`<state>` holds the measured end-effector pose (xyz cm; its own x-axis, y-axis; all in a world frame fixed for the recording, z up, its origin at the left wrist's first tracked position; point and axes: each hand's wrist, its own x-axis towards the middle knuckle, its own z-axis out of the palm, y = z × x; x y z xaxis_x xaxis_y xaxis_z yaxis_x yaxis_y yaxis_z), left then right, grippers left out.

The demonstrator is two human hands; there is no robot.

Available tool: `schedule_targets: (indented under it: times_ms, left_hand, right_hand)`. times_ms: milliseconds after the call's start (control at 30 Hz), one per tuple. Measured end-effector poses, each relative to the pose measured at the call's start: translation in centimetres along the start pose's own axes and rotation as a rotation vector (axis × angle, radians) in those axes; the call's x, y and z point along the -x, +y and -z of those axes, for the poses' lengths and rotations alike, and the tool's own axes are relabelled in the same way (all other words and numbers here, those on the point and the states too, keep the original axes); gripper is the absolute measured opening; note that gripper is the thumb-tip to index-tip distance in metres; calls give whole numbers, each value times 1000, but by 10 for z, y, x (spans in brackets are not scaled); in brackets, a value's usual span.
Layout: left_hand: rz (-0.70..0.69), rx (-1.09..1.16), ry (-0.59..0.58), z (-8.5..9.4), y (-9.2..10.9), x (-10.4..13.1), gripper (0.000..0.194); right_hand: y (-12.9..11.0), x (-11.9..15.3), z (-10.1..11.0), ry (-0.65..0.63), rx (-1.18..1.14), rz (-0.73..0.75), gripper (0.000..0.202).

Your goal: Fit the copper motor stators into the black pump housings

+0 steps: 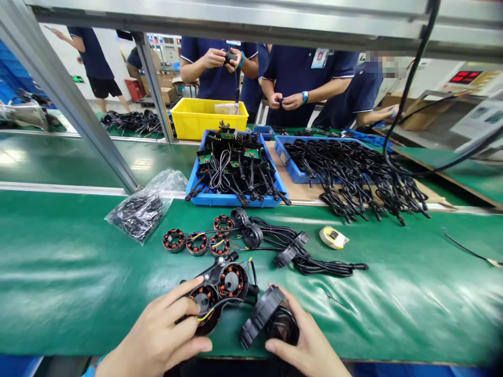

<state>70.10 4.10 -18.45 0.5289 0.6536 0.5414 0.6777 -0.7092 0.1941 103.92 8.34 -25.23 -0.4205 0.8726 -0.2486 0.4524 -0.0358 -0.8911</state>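
My left hand [161, 330] rests on the near end of a black housing [214, 277], fingers spread over its left cup. Two copper-wound stators [231, 281] sit in the housing's round cups, with thin coloured wires beside them. My right hand [306, 335] is closed round a black ribbed ring cap [262, 314] and a coiled black cable [283, 327], just right of the housing. Further back lie several loose stators [174, 240] and ring caps [286, 255] with bundled black cables [330, 267].
Behind are a blue tray [236, 199] of circuit boards, a blue tray [293, 170] of cables and a yellow bin [208, 118]. A plastic bag [141, 214], tape roll [332, 237] and slanted metal post [78, 99] stand nearer. Two people [306, 78] handle small parts across the bench.
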Motion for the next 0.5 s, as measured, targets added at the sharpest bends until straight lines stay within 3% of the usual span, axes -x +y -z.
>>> schedule_targets:
  times_ms: [67,167,267,367,500]
  left_hand:
    - [-5,-1,-18,0,-2,0,24]
    - [-12,-38,-68,2,-6,-1,27]
    - [-5,-116,-143,4,-7,-3,28]
    - [11,-185,-206,5,-5,-6,21]
    - [44,-206,-182,3,-4,-9,23]
  right_hand:
    - [-10,1,4,0,-5,8,83]
    - [-29,0,22,11,145,81,72]
    - [-41,-8,44,121,382,258,62]
    - [-36,-21,53,198,550,381,59]
    - [-10,-26,48,192,610,297,76]
